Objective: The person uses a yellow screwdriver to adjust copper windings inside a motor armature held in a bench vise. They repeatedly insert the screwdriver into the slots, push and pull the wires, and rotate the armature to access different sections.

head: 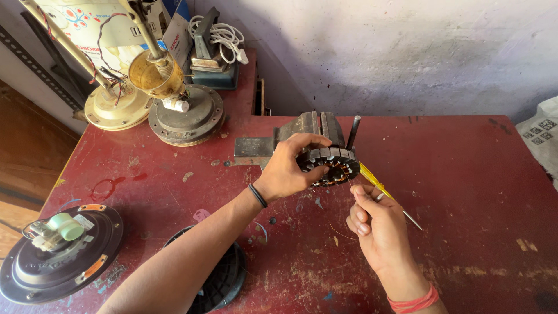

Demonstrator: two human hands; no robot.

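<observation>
Both hands work: left hand (289, 168) grips the stator (330, 165); right hand (375, 224), at four o'clock, pinches copper wire (352, 185), apparently unwinding; steady pulling follows.

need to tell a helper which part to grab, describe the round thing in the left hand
On the red table, just before the grey bench vise, the left hand grips a dark ring-shaped motor stator. Unlike the closed fan housings nearby, it shows slotted teeth and copper windings.
</observation>
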